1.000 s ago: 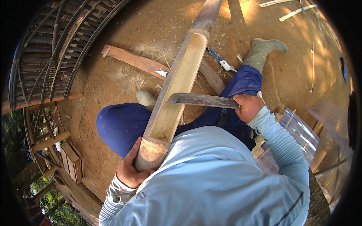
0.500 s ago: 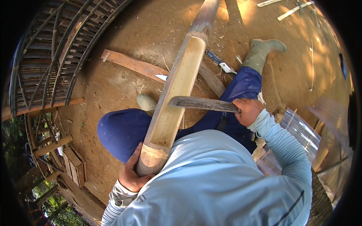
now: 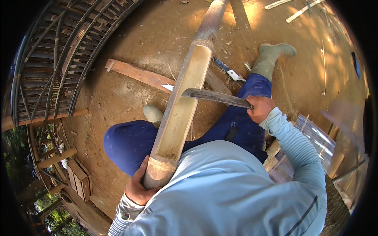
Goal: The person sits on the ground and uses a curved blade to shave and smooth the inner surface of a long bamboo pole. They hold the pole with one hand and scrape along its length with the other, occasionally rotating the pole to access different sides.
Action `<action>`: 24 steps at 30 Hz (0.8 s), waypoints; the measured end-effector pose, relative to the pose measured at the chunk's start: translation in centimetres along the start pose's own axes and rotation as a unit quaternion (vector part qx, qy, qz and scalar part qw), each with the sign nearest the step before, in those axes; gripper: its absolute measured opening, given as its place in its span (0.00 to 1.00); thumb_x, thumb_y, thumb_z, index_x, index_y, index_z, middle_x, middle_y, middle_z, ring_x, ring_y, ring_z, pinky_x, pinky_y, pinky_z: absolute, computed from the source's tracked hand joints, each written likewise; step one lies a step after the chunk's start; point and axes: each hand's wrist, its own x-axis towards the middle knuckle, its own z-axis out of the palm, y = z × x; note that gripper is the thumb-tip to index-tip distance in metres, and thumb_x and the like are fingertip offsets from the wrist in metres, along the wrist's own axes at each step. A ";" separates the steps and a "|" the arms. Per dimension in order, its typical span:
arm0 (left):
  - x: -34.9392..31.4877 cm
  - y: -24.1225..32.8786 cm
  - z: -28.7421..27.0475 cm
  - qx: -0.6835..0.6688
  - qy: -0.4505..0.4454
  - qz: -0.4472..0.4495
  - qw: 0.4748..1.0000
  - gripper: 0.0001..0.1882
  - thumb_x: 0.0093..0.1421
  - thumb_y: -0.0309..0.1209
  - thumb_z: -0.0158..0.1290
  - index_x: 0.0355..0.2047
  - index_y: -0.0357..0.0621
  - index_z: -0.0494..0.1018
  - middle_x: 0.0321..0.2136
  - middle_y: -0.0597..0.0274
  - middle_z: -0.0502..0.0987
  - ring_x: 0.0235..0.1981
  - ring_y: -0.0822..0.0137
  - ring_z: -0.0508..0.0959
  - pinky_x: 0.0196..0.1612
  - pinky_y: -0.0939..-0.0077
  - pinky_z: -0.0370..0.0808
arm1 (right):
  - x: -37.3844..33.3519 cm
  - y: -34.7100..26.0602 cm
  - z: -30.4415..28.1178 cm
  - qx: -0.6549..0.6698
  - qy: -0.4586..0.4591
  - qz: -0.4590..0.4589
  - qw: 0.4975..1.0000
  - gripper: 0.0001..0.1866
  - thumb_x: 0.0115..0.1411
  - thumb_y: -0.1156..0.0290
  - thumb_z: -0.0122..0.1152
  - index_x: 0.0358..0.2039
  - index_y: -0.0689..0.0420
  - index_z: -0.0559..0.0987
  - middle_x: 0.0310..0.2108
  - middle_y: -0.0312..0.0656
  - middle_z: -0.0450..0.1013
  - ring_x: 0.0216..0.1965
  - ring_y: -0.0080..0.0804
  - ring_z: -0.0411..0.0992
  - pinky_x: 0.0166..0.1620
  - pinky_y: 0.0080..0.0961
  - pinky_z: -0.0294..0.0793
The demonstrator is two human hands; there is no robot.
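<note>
A thick bamboo pole slopes from my waist up to the far edge of the view. One long stretch of it is cut open, showing the pale hollow inside. My left hand is wrapped around the near end, just below that opening. In my right hand is the handle of a machete, the grip mostly covered by my fingers. Its dark blade points left, with the tip over the right side of the opening. Whether the blade touches the bamboo I cannot tell.
A folding saw and a reddish plank lie on the dirt floor beyond my legs. A white pointed blade is at the plank's end. Slatted bamboo structure stands left, a wooden crate below it. Clear plastic sheeting is at right.
The machete has moved slightly up and to the right along the opening, with my right hand. My left hand keeps its hold on the near end.
</note>
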 end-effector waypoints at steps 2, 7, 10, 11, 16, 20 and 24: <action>0.0 0.0 0.0 0.009 -0.002 0.005 1.000 0.58 0.47 0.22 0.73 0.72 0.27 0.48 0.67 0.46 0.66 0.67 0.62 0.66 0.70 0.68 0.61 | -0.8 -1.3 -0.8 0.004 -0.031 -0.038 0.999 0.15 0.51 0.68 0.66 0.40 0.55 0.82 0.36 0.48 0.80 0.39 0.54 0.78 0.42 0.46 0.78; 0.2 0.2 -0.3 0.068 -0.010 0.035 0.997 0.58 0.48 0.22 0.73 0.72 0.27 0.48 0.67 0.46 0.66 0.67 0.62 0.66 0.70 0.68 0.61 | 1.1 2.5 0.3 -0.035 0.021 0.047 0.998 0.14 0.54 0.64 0.63 0.42 0.49 0.80 0.35 0.43 0.80 0.39 0.50 0.79 0.42 0.47 0.79; -0.3 -0.3 -0.4 0.131 -0.004 0.045 0.990 0.58 0.48 0.22 0.73 0.72 0.28 0.48 0.67 0.46 0.66 0.66 0.63 0.66 0.70 0.69 0.61 | 0.2 -0.3 -1.4 -0.039 -0.042 -0.019 0.998 0.15 0.54 0.64 0.64 0.43 0.50 0.80 0.36 0.45 0.81 0.40 0.51 0.79 0.42 0.47 0.79; 0.0 -0.1 -0.7 0.155 -0.008 0.047 0.987 0.58 0.48 0.23 0.73 0.72 0.28 0.48 0.67 0.46 0.65 0.66 0.63 0.66 0.70 0.69 0.61 | 0.9 -0.3 -1.7 -0.062 -0.079 -0.037 0.994 0.16 0.54 0.64 0.64 0.44 0.50 0.80 0.38 0.45 0.81 0.41 0.50 0.79 0.43 0.46 0.80; 0.2 0.7 0.8 0.011 -0.001 0.007 1.000 0.57 0.49 0.23 0.73 0.72 0.28 0.49 0.67 0.48 0.65 0.66 0.64 0.66 0.70 0.68 0.61 | 2.1 2.9 -0.2 -0.041 -0.004 0.008 0.999 0.13 0.52 0.65 0.65 0.40 0.50 0.81 0.36 0.44 0.81 0.39 0.51 0.80 0.41 0.46 0.79; 0.0 -0.2 0.4 -0.005 0.020 -0.007 1.000 0.54 0.50 0.22 0.72 0.72 0.29 0.50 0.67 0.50 0.65 0.65 0.65 0.67 0.69 0.69 0.63 | 3.3 2.5 -1.4 -0.038 -0.060 0.004 0.997 0.13 0.52 0.66 0.64 0.40 0.50 0.81 0.37 0.46 0.81 0.39 0.52 0.80 0.43 0.47 0.80; 0.1 1.4 0.7 0.028 -0.006 -0.001 1.000 0.53 0.51 0.22 0.71 0.72 0.29 0.51 0.66 0.51 0.66 0.64 0.66 0.68 0.69 0.69 0.63 | 3.7 3.7 -1.3 -0.056 -0.008 0.001 0.998 0.14 0.52 0.65 0.65 0.40 0.50 0.80 0.34 0.47 0.80 0.39 0.53 0.79 0.43 0.48 0.80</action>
